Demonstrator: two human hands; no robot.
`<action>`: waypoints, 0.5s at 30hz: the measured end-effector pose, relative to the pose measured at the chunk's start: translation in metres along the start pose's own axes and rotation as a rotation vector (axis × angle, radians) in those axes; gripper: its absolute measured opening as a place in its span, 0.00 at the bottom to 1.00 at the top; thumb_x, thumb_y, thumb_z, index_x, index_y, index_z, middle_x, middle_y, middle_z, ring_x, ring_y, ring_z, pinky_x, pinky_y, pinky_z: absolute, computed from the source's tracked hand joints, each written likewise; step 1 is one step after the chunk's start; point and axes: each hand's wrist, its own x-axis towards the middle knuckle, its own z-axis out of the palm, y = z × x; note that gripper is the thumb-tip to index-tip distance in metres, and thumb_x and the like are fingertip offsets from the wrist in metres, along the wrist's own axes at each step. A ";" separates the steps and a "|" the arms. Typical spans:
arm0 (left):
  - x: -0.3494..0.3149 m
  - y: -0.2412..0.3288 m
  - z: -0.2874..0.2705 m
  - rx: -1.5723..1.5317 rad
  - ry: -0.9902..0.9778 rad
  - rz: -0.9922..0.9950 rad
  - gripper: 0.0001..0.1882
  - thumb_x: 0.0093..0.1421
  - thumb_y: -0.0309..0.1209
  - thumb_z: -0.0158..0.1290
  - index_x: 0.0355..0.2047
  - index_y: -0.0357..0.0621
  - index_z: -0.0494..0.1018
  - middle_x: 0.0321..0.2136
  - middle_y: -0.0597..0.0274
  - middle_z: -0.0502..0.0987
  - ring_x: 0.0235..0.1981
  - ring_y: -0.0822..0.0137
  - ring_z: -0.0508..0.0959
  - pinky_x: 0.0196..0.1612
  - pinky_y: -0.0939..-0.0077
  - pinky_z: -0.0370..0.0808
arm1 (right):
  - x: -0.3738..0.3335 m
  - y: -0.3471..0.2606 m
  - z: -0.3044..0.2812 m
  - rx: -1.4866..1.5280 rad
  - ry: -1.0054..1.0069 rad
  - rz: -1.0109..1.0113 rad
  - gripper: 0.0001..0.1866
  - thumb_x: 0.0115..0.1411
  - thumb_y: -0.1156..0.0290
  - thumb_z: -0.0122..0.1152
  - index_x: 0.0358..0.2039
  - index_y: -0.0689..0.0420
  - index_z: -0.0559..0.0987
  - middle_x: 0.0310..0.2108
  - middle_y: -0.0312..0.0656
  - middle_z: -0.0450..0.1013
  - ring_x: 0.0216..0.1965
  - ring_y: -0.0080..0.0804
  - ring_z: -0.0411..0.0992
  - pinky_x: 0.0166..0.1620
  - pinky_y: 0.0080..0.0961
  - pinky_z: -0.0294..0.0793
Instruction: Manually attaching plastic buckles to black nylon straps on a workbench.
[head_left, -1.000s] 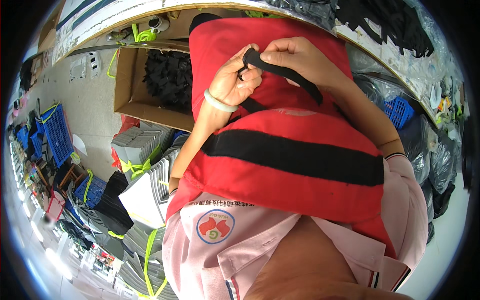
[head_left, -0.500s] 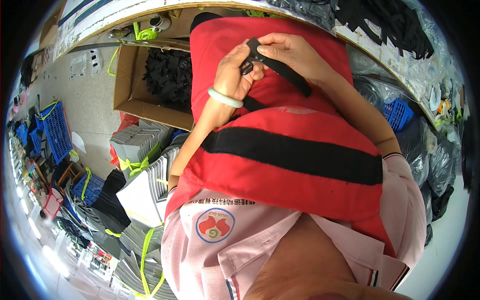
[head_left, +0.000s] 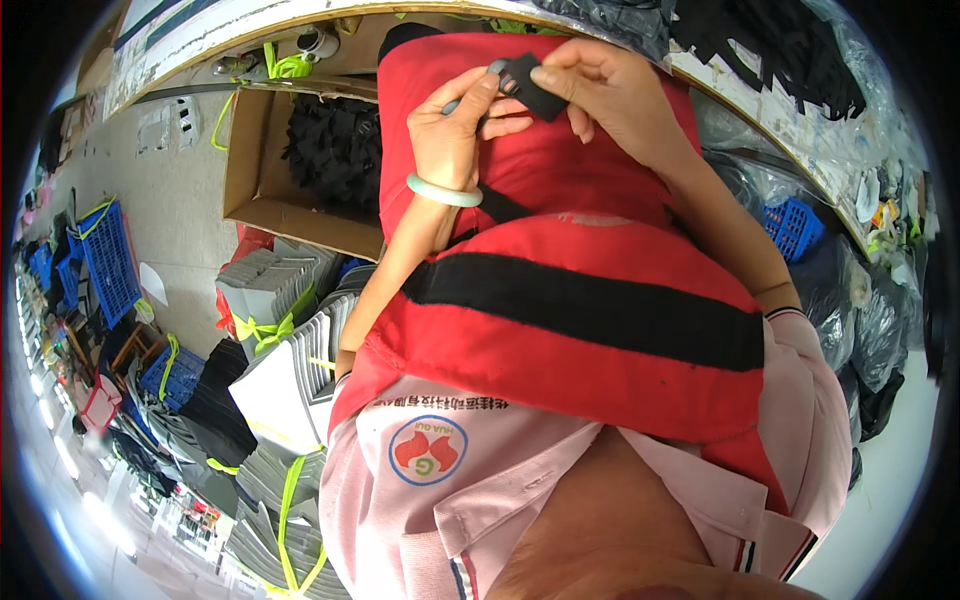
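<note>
Above my red apron, both hands meet over my lap on one small black item. My left hand, with a pale green bangle at the wrist, pinches a small dark plastic piece that looks like a buckle. Its shape is mostly hidden by the fingers. From there a short black webbing strap runs to my right hand. The right thumb and fingers are closed on the strap's upper right edge, and its broad face is turned up.
Left of my lap, a cardboard box holds many black pieces. Bundled grey sheets with yellow-green ties are stacked below it. A worktable curves across the far side, with black straps on it. Plastic bags and a blue basket are at right.
Both hands have moved slightly farther from me. The strap has turned from hanging edge-on toward lower right to showing its broad face between the hands.
</note>
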 end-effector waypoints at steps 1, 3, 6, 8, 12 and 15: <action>0.001 -0.002 0.001 0.027 0.026 0.048 0.11 0.61 0.22 0.52 0.42 0.25 0.73 0.33 0.47 0.78 0.30 0.60 0.81 0.31 0.69 0.84 | 0.001 0.005 -0.003 0.011 -0.078 0.150 0.11 0.62 0.65 0.59 0.33 0.61 0.77 0.17 0.33 0.70 0.16 0.15 0.67 0.19 0.11 0.66; -0.002 -0.005 0.003 0.060 0.018 0.098 0.11 0.60 0.21 0.53 0.42 0.25 0.73 0.33 0.48 0.78 0.30 0.62 0.81 0.32 0.70 0.84 | -0.005 0.011 -0.002 0.005 -0.068 0.216 0.12 0.61 0.63 0.59 0.30 0.60 0.76 0.18 0.34 0.71 0.15 0.15 0.67 0.18 0.12 0.66; -0.009 -0.007 0.006 0.123 0.000 0.183 0.10 0.59 0.19 0.54 0.41 0.27 0.75 0.33 0.50 0.78 0.31 0.65 0.80 0.34 0.71 0.84 | -0.007 0.018 -0.001 0.030 -0.082 0.275 0.12 0.61 0.63 0.59 0.29 0.60 0.76 0.18 0.34 0.71 0.15 0.15 0.68 0.18 0.12 0.66; -0.008 -0.007 0.004 0.148 -0.020 0.217 0.10 0.58 0.18 0.55 0.40 0.28 0.75 0.33 0.52 0.78 0.31 0.66 0.80 0.36 0.73 0.83 | -0.004 0.018 0.005 0.092 -0.044 0.289 0.12 0.61 0.64 0.59 0.28 0.60 0.75 0.18 0.35 0.72 0.15 0.15 0.68 0.17 0.12 0.66; -0.002 -0.008 -0.003 0.226 -0.059 0.262 0.10 0.56 0.16 0.55 0.40 0.30 0.76 0.35 0.57 0.76 0.31 0.68 0.80 0.38 0.78 0.81 | -0.004 0.023 0.010 0.186 -0.005 0.219 0.11 0.62 0.64 0.59 0.30 0.60 0.75 0.20 0.35 0.73 0.16 0.16 0.68 0.18 0.12 0.67; -0.004 -0.013 -0.002 0.314 -0.083 0.343 0.10 0.55 0.15 0.56 0.39 0.32 0.77 0.35 0.59 0.75 0.32 0.70 0.78 0.37 0.80 0.79 | -0.003 0.024 0.005 0.133 -0.097 0.282 0.11 0.62 0.64 0.58 0.33 0.60 0.75 0.22 0.36 0.74 0.18 0.16 0.69 0.20 0.12 0.69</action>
